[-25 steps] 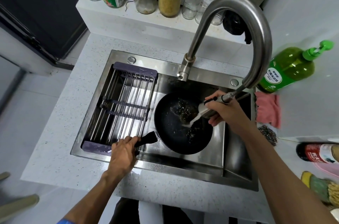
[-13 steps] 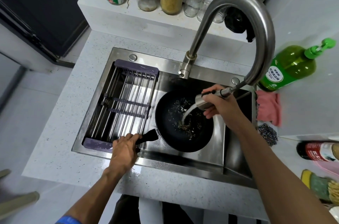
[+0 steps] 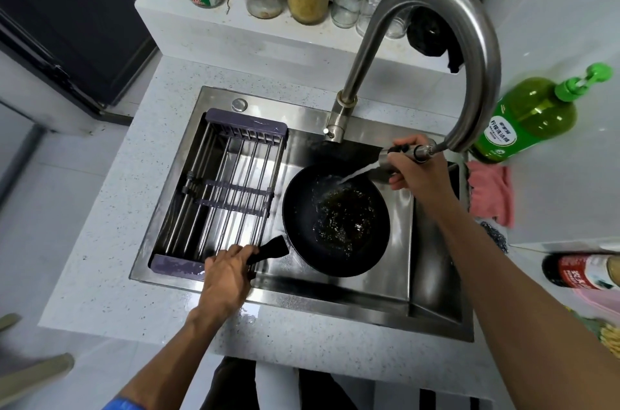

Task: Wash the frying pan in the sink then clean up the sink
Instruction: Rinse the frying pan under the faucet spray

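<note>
Down in the sink point(image 3: 432, 305), which fills most of your view, a rack point(image 3: 221, 195) spans the left half and the pan point(image 3: 302, 208) sits on the basin floor to its right. Above them the faucet point(image 3: 436, 3) arches over, with its spray head point(image 3: 399, 153) pulled off the end and trailing a short hose.

Your left hand point(image 3: 228, 272) is wrapped round the pan's handle point(image 3: 271, 250) at the near rim, steadying it. Your right hand point(image 3: 416, 171) is closed round the spray head, aiming a jet of water into the far side of the pan.

You look to be early in the job: dark residue and pooled water cover the pan's middle, so this is a first rinse, not a finish. Neither hand holds a scrubber or soap; the green soap bottle point(image 3: 526, 117), pink cloth point(image 3: 493, 191) and steel scourer point(image 3: 495, 237) lie on the counter to the right. Scrubbing, a final rinse, setting the pan aside and cleaning the sink itself all seem yet to come.
</note>
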Tool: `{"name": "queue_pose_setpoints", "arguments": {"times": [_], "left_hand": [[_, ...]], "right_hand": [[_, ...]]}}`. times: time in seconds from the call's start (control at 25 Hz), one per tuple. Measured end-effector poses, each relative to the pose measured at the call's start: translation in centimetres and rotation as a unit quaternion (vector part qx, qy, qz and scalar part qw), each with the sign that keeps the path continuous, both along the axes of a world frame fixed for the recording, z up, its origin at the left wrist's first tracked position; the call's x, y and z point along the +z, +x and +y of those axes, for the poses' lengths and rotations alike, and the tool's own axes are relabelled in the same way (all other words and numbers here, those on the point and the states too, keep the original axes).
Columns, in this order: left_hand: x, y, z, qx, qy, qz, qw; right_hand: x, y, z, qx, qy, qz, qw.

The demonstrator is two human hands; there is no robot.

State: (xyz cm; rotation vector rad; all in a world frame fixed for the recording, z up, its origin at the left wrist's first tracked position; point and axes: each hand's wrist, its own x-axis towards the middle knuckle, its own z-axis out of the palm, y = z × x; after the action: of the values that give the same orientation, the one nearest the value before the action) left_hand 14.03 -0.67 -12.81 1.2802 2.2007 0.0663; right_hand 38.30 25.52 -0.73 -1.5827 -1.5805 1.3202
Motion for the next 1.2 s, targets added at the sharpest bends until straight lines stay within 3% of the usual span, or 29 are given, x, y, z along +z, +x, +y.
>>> {"name": "queue_pose_setpoints", "arguments": {"times": [0.56,1.2], "left_hand": [[0.3,0.1,-0.2,-0.005,0.014,-0.008,1.0],[0.8,0.2,0.0,-0.008,-0.011,0.0,1.0]], "right_hand": [[1.7,3.8,-0.9,0.083,-0.018,-0.179,0.98],[1.7,0.5,-5.8,0.111,-0.122,-0.066,0.984]]}}
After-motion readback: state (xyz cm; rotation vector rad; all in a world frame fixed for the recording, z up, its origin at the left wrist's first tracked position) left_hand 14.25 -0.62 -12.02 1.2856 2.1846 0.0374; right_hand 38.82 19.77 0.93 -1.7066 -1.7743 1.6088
